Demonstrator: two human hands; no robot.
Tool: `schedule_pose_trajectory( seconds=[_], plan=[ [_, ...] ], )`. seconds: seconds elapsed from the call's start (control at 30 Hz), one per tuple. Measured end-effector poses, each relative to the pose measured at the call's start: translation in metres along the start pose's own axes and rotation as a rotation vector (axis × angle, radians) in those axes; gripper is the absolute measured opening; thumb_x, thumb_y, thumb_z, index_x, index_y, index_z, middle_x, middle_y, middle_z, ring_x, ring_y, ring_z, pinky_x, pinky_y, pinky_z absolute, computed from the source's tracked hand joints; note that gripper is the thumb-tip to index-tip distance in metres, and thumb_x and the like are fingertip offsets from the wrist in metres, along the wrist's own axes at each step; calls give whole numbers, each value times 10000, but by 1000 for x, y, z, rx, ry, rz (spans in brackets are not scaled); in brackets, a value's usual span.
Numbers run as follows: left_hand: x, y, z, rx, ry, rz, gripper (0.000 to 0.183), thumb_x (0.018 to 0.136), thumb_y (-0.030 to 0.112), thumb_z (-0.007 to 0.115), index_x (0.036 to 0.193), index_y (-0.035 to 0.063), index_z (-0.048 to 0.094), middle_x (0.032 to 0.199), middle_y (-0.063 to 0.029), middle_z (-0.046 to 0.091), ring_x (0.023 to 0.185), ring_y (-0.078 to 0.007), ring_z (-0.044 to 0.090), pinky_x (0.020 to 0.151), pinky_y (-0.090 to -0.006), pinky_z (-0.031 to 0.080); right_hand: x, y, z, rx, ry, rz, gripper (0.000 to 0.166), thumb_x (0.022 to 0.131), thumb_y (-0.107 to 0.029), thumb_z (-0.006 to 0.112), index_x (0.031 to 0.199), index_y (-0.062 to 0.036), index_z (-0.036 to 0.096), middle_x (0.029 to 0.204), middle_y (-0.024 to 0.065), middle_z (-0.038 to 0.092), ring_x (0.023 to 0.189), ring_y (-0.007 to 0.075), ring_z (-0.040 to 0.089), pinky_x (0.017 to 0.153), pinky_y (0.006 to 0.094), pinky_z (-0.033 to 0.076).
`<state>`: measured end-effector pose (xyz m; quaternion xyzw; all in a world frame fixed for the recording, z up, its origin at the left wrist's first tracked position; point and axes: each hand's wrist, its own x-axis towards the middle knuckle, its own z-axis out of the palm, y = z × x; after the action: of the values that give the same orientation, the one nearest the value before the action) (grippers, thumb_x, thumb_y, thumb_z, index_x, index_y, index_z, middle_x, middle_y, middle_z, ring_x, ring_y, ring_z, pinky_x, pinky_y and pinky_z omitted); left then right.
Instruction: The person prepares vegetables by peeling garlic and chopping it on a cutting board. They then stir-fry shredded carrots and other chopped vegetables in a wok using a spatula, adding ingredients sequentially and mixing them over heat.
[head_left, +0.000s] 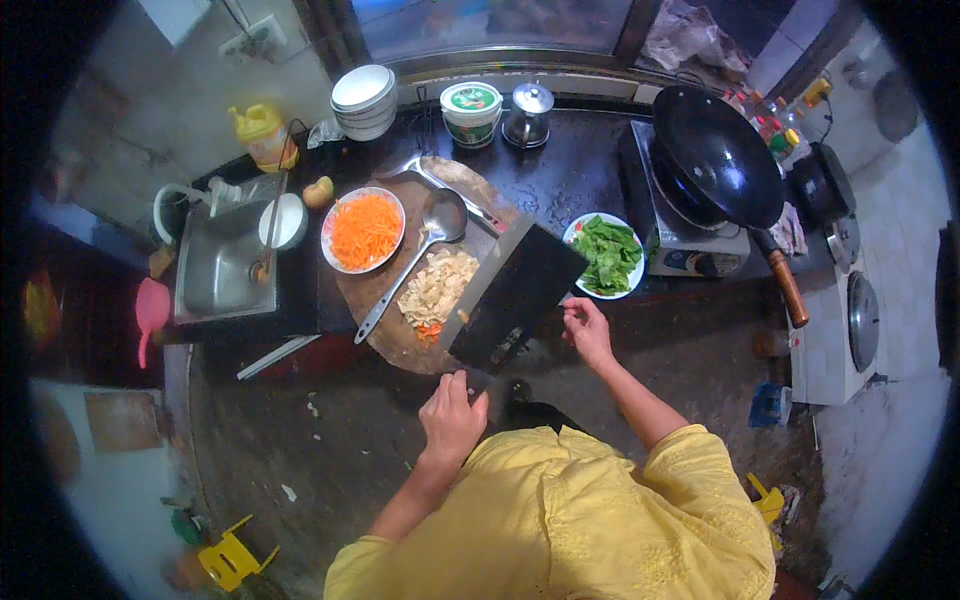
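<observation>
A wide dark cleaver (517, 289) with a bright cutting edge is tilted over the right part of a round wooden chopping board (390, 352). My left hand (454, 412) is closed at its dark near end. Curled fingers of my right hand (589, 330) meet the blade's right edge; whether they grip it is unclear. Beside the blade lie pale sliced food pieces (439, 289) and small orange bits (428, 331). A steel ladle (446, 214) rests across the board, with a bowl of shredded carrot (365, 231) to its left. Another steel utensil (450, 187) lies behind, partly hidden by the cleaver.
A plate of chopped green leaves (607, 255) stands right of the cleaver. Farther right, a black wok (716, 157) sits tilted on a stove (697, 255), its wooden handle jutting forward. At left is a steel sink (225, 277) with a white bowl (289, 221). Stacked bowls (364, 101) stand behind.
</observation>
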<state>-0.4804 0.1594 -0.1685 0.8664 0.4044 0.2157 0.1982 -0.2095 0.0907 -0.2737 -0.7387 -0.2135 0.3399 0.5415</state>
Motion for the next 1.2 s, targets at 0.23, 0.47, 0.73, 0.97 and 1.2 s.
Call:
schedule_pose_trajectory(
  seconds=[0.23, 0.47, 0.73, 0.97, 1.2],
  plan=[
    [-17, -18, 45, 281, -418, -186, 287, 828, 219, 687, 957, 88, 467, 847, -162, 621, 749, -362, 666, 632, -457, 545, -4, -7, 13, 79, -88, 26, 143, 938, -104, 580, 1073, -57, 590, 826, 5, 574, 567, 78, 561, 454, 228, 415],
    [6, -7, -15, -393, -384, -459, 353, 837, 258, 672, 1065, 28, 532, 836, -178, 674, 791, -364, 664, 702, -414, 506, 2, -6, 30, -54, -102, -157, 162, 913, -99, 611, 1068, -53, 602, 855, 1, 571, 644, 75, 558, 540, 235, 477],
    [7, -92, -44, -40, -178, -506, 319, 837, 267, 673, 1025, 57, 525, 793, -204, 657, 790, -438, 635, 683, -521, 477, 16, -42, 64, -568, -43, -488, 284, 865, -177, 654, 1096, -36, 568, 948, 172, 550, 844, 342, 600, 723, 427, 499],
    [29, -116, -30, 143, -226, -522, 360, 851, 301, 667, 1068, 65, 505, 909, -224, 647, 850, -456, 629, 727, -545, 483, 24, -59, 71, -662, -145, -489, 194, 883, -149, 624, 1021, -50, 531, 957, 185, 545, 878, 383, 590, 729, 459, 487],
    [50, -102, -7, 162, -14, -478, 432, 834, 283, 715, 1115, 52, 484, 1073, -174, 508, 1030, -385, 559, 791, -504, 494, 41, -51, 59, -114, -193, -132, 202, 875, -88, 579, 1057, -22, 636, 792, 87, 638, 698, 172, 646, 637, 310, 511]
  ],
)
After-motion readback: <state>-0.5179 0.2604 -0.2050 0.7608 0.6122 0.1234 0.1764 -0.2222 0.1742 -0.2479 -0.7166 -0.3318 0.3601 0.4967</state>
